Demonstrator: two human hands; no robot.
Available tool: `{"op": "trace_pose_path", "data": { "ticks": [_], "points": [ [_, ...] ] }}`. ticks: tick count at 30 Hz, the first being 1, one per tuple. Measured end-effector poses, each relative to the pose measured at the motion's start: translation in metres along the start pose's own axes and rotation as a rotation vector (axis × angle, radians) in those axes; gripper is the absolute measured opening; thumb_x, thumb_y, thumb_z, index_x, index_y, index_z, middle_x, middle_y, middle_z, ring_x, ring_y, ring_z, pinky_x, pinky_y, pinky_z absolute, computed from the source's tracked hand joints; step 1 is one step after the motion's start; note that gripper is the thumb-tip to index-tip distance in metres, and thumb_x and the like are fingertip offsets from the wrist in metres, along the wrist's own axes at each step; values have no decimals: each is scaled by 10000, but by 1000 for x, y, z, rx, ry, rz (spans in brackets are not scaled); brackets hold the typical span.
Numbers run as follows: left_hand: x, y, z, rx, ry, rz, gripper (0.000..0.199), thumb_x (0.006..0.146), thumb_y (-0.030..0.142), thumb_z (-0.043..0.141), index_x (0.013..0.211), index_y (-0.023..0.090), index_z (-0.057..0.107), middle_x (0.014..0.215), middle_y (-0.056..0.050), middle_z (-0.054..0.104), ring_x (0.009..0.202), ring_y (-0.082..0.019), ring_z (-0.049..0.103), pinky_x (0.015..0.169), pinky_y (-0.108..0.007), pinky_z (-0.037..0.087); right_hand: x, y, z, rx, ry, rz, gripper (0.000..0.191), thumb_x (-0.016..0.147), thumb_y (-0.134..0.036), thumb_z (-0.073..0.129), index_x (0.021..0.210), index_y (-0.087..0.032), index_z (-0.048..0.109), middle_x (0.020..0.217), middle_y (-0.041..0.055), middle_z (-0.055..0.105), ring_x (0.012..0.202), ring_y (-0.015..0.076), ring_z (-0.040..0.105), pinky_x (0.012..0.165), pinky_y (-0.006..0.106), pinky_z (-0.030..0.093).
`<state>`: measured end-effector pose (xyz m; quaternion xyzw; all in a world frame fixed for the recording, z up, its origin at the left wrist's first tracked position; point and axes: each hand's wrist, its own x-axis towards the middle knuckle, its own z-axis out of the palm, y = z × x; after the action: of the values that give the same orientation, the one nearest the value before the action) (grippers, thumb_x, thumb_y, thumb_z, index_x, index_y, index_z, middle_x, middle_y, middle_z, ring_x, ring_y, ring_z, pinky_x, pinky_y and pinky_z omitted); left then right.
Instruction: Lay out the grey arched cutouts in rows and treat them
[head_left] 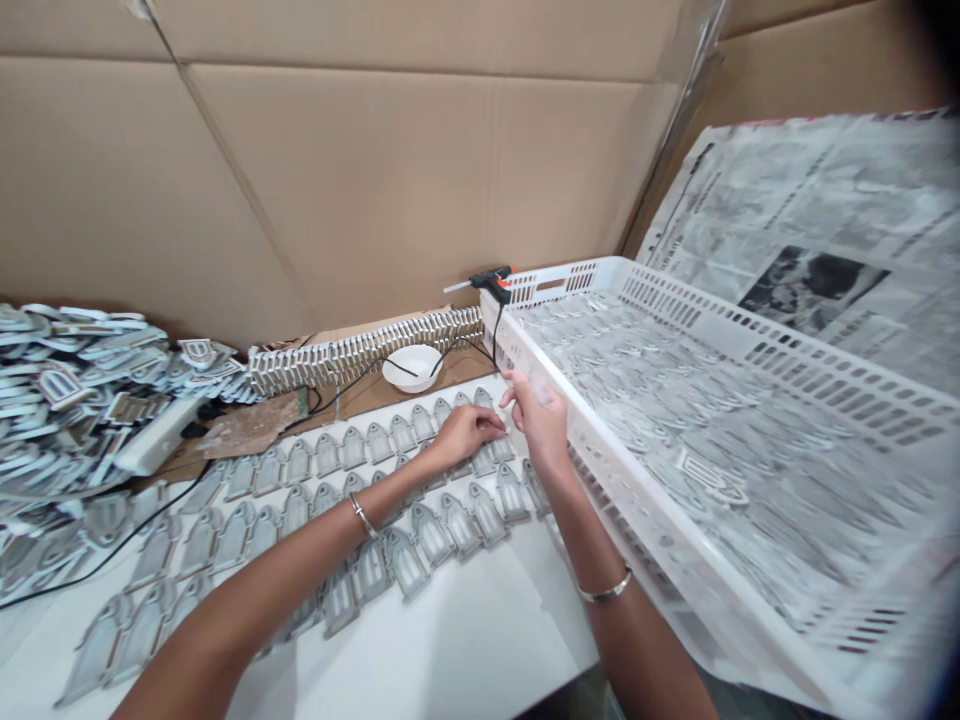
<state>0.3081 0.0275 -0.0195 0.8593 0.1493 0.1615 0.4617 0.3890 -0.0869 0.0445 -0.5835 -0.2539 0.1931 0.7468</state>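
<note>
My left hand [469, 432] reaches over rows of small grey arch-shaped pieces [431, 530] laid on a white board [480, 610]. Its fingers are pinched together at the right end of a row; what is between them is hidden. Close by, my right hand [541, 415] is raised beside the wall of a white plastic crate [592, 415], its fingers curled in. A pale blur shows at those fingers, too unclear to name. The two hands are near each other but apart.
A glue gun [491, 283] rests on the crate's corner, its cord running past a white bowl [412, 369]. Similar pieces [720, 475] fill the crate. Left are a heaped pile [67, 380], a standing row [360, 345] and a power strip [161, 437]. Cardboard [390, 170] rises behind.
</note>
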Motion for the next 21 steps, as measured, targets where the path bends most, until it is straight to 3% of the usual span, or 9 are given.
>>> {"op": "trace_pose_path", "data": {
  "ticks": [4, 7, 13, 18, 21],
  "points": [
    [1, -5, 5, 58, 23, 27, 89, 717, 243, 758, 785, 187, 774, 791, -34, 735, 794, -205, 630, 799, -308, 454, 0, -1, 0, -25, 3, 1, 411, 835, -528, 572, 952, -153, 694, 602, -23, 593, 410, 65, 341, 401, 216, 271],
    [3, -3, 4, 58, 86, 30, 175, 682, 243, 788, 841, 176, 764, 812, -37, 705, 796, -200, 610, 795, -307, 450, 1, -1, 0, -32, -19, 41, 396, 819, -522, 585, 937, -159, 690, 599, -22, 593, 400, 69, 335, 398, 224, 274],
    [10, 26, -33, -205, 323, 35, 339, 934, 389, 475, 1003, 138, 693, 920, -69, 702, 858, -181, 627, 773, -273, 477, 5, 11, -3, -220, -224, 112, 311, 809, -480, 602, 771, -190, 706, 527, -21, 567, 401, 89, 357, 412, 232, 281],
    [12, 39, -55, -309, 167, 29, 362, 734, 487, 717, 802, 137, 660, 766, -38, 680, 706, -155, 611, 697, -269, 481, 4, 15, -3, -335, -314, 68, 405, 809, -443, 627, 485, -199, 609, 398, -40, 429, 405, 92, 343, 445, 238, 289],
    [12, 34, -55, -344, 218, -20, 381, 652, 490, 774, 736, 142, 642, 691, -25, 665, 644, -147, 600, 655, -271, 481, 4, 15, -2, -309, -323, 79, 374, 811, -452, 624, 528, -208, 625, 404, -37, 460, 392, 96, 335, 423, 239, 268]
  ]
}}
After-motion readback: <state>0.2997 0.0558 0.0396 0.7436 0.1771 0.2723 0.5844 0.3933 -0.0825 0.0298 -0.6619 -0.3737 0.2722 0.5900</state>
